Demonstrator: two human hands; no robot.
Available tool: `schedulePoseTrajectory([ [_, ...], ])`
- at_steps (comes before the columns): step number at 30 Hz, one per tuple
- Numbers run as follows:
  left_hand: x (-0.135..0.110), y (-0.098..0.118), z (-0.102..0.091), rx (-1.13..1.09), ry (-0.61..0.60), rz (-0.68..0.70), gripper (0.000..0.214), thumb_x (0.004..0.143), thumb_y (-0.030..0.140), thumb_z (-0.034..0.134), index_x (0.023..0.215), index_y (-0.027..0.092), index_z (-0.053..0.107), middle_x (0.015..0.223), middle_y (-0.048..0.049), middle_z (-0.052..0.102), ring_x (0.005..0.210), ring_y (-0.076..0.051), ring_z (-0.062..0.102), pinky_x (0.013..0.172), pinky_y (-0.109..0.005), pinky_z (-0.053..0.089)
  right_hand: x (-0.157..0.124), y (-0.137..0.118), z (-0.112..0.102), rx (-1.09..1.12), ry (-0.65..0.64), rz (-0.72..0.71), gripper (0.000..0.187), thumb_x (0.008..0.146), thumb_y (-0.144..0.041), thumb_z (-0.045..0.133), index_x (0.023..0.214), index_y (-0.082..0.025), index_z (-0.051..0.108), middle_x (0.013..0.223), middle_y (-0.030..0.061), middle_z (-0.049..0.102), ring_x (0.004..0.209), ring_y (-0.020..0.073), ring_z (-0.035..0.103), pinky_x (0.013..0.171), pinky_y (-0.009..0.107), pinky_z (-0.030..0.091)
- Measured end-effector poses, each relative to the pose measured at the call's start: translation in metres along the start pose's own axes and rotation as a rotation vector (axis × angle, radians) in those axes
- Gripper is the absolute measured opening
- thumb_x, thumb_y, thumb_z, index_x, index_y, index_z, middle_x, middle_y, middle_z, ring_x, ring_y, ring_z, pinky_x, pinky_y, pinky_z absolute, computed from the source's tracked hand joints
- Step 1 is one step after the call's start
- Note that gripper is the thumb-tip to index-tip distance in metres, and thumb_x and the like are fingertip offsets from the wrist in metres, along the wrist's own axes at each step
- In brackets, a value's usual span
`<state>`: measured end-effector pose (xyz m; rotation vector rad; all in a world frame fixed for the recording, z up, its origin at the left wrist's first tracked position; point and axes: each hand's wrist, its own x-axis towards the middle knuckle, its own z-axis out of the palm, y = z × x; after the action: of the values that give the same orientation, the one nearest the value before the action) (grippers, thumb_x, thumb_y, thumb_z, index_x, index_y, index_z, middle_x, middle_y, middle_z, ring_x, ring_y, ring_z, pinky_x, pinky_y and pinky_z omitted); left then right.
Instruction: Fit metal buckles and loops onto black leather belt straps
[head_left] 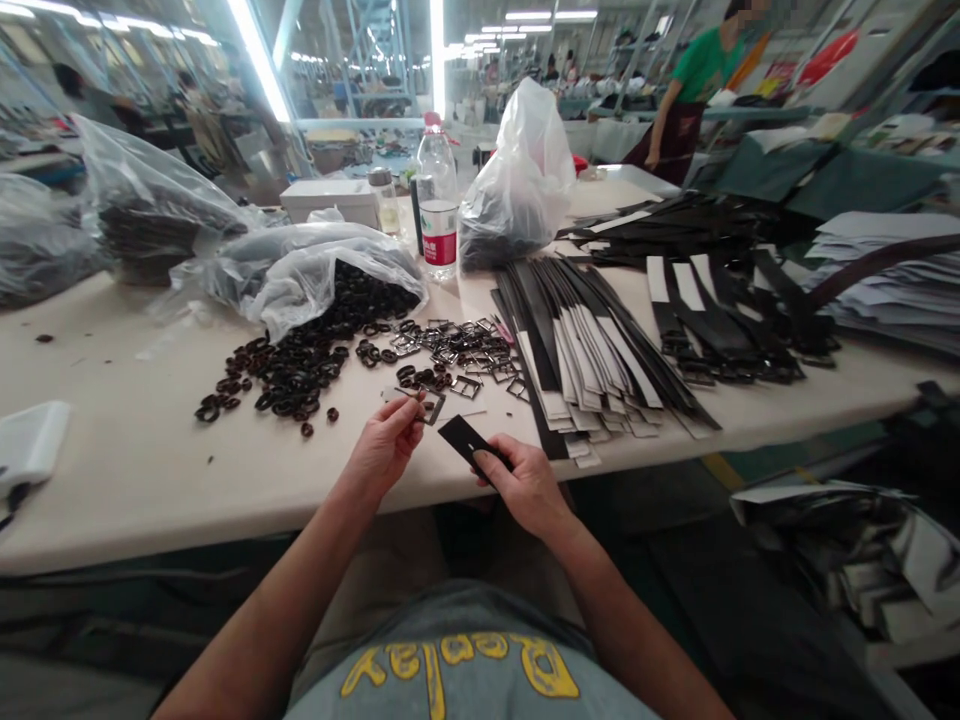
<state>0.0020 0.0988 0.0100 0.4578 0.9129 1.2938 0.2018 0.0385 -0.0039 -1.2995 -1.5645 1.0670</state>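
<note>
Between the thumb and fingers of my left hand (388, 440) is a metal belt buckle (433, 407), its square frame pointing right. My right hand (525, 482) grips a black belt strap (463, 440) near its end, where a small light slot shows. The strap end and the buckle are close but apart. Just beyond my hands lies a pile of loose metal buckles (469, 345). To its left spreads a heap of dark belt loops (300, 375). Right of my hands rests a stack of black straps (592, 350) with pale ends.
Plastic bags (337, 265) and a water bottle (438, 215) stand at the table's back, beside a tied bag (517, 180). Straps with buckles (720, 320) lie at right, near a paper stack (885, 265). A person in green (701, 80) stands beyond. The table edge (225, 540) runs before me.
</note>
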Motion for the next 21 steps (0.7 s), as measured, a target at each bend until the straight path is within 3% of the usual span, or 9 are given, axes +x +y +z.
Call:
schedulePoseTrajectory([
  [5, -0.009, -0.009, 0.008, 0.122, 0.008, 0.100, 0.036, 0.054, 0.037, 0.095, 0.074, 0.014, 0.076, 0.060, 0.0013, 0.067, 0.052, -0.004, 0.058, 0.046, -0.010, 0.045, -0.006, -0.012, 0.002, -0.075, 0.036, -0.055, 0.026, 0.095, -0.037, 0.055, 0.075, -0.021, 0.063, 0.065, -0.0019, 0.065, 0.061, 0.0162, 0.059, 0.059, 0.026, 0.039],
  [10, -0.009, -0.019, 0.008, 0.144, 0.027, 0.231, 0.030, 0.054, 0.036, 0.094, 0.069, 0.017, 0.075, 0.067, 0.0008, 0.072, 0.066, -0.008, 0.066, 0.069, -0.017, 0.054, -0.010, -0.011, 0.005, -0.088, 0.033, -0.052, 0.025, 0.095, -0.037, 0.056, 0.077, -0.021, 0.063, 0.067, -0.0020, 0.064, 0.063, 0.0159, 0.059, 0.059, 0.025, 0.039],
  [14, -0.009, -0.020, -0.001, 0.261, -0.008, 0.329, 0.023, 0.066, 0.033, 0.089, 0.081, 0.020, 0.078, 0.070, 0.0011, 0.075, 0.069, -0.009, 0.067, 0.079, -0.021, 0.054, -0.010, -0.003, 0.005, -0.080, 0.026, -0.022, 0.027, 0.094, -0.038, 0.056, 0.076, -0.020, 0.062, 0.065, -0.0017, 0.062, 0.062, 0.0158, 0.058, 0.057, 0.025, 0.039],
  [17, -0.011, -0.014, -0.004, 0.354, -0.065, 0.396, 0.020, 0.069, 0.033, 0.086, 0.082, 0.020, 0.077, 0.065, 0.0011, 0.073, 0.062, -0.011, 0.067, 0.073, -0.025, 0.055, -0.010, 0.001, 0.002, -0.009, -0.035, 0.026, 0.027, 0.094, -0.040, 0.056, 0.077, -0.020, 0.063, 0.065, -0.0018, 0.063, 0.060, 0.0154, 0.058, 0.056, 0.024, 0.038],
  [21, -0.014, -0.004, -0.001, 0.486, -0.090, 0.492, 0.016, 0.070, 0.030, 0.085, 0.079, 0.019, 0.076, 0.064, -0.0003, 0.071, 0.059, -0.014, 0.066, 0.064, -0.027, 0.054, -0.012, -0.003, -0.001, 0.057, -0.224, 0.057, 0.023, 0.093, -0.036, 0.057, 0.079, -0.019, 0.065, 0.066, -0.0017, 0.065, 0.060, 0.0154, 0.060, 0.057, 0.024, 0.040],
])
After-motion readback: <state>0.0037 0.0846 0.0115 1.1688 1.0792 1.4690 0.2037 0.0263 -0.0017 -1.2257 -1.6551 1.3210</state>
